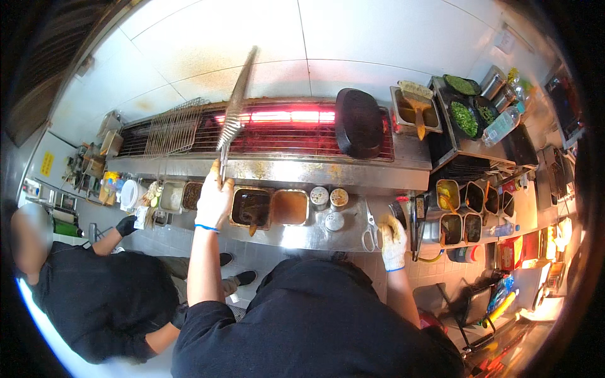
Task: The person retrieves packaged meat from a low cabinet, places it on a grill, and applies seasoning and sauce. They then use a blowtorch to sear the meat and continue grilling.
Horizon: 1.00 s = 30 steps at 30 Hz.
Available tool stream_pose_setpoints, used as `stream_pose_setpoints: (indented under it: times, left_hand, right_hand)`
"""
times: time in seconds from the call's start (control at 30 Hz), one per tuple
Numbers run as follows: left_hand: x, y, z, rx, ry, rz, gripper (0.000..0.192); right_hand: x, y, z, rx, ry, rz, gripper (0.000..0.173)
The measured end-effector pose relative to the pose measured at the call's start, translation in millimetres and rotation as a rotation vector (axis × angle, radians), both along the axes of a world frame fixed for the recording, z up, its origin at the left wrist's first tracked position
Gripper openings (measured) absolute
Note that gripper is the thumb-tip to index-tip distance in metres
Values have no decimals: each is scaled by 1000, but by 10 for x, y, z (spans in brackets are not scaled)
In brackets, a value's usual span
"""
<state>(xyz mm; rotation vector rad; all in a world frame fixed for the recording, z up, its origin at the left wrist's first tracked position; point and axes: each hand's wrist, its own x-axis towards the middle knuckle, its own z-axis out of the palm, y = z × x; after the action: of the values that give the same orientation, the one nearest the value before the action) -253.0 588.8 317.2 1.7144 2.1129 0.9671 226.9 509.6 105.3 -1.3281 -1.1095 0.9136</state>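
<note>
My left hand (213, 201), in a white work glove, grips the metal handle of what looks like a wire grilling basket (231, 115). The basket is seen nearly edge-on, raised in front of the grill (283, 134), whose heating element glows red. Its far end is blurred. My right hand (393, 238), in a stained white glove, is at the front edge of the steel counter (347, 238), fingers curled; whether anything lies inside them is hidden. Just left of it lie kitchen scissors (369, 231). A pan of dark sauce with a brush (252, 210) stands beside my left hand.
A black oval plate (360, 123) and a wire rack (172, 127) rest on the grill. Near the scissors stand several shakers (334, 221). Sauce containers (449, 193) fill the right side. On the left a co-worker (104, 293) in black gloves stands close by.
</note>
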Motion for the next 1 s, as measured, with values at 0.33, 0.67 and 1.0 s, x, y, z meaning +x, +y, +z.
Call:
stream_pose_setpoints:
  times: [0.33, 0.67, 1.0]
  left_hand:
    - [-72, 429, -648, -389, -1771, -368, 36]
    - [272, 495, -1394, -529, -2055, -456, 58]
    - [94, 419, -1288, -594, -1295, -101, 51]
  right_hand:
    - [-342, -555, 424, -153, -228, -23, 25]
    - [-559, -734, 367, -149, -231, -73, 26]
    - [-671, -619, 418, -164, -491, 32, 28]
